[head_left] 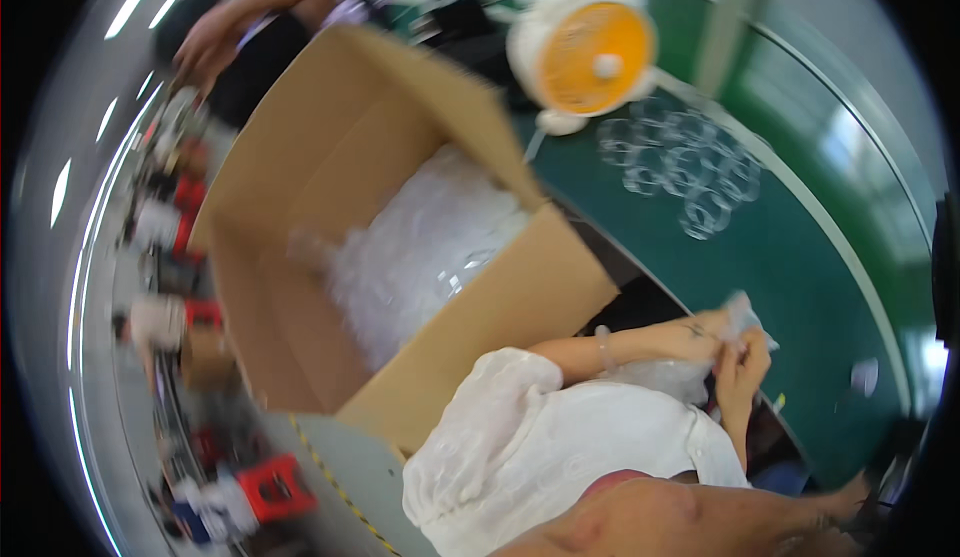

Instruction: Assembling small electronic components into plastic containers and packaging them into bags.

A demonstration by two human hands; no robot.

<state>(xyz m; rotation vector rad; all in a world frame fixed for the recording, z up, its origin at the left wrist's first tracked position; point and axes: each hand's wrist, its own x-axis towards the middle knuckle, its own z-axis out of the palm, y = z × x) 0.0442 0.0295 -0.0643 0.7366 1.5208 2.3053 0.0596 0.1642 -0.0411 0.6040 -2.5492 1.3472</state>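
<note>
My left hand (712, 328) and my right hand (740, 369) are close together over the near edge of the green table (740, 267). Both are closed on a crumpled piece of clear plastic (746, 323), which looks like a thin bag, and part of it sticks out past the fingers. More cloudy plastic (672, 381) hangs below my left forearm, against my white top. Beside my left arm stands a large open cardboard box (500, 327), partly filled with shiny clear plastic pieces or bags (430, 232). Blur hides their exact kind.
Several clear round rings or cups (690, 162) lie on the far part of the table. A white fan with an orange front (592, 57) stands next to them. A co-worker's arm (255, 7) is beyond the box. Red stools (275, 487) and seated people line the left.
</note>
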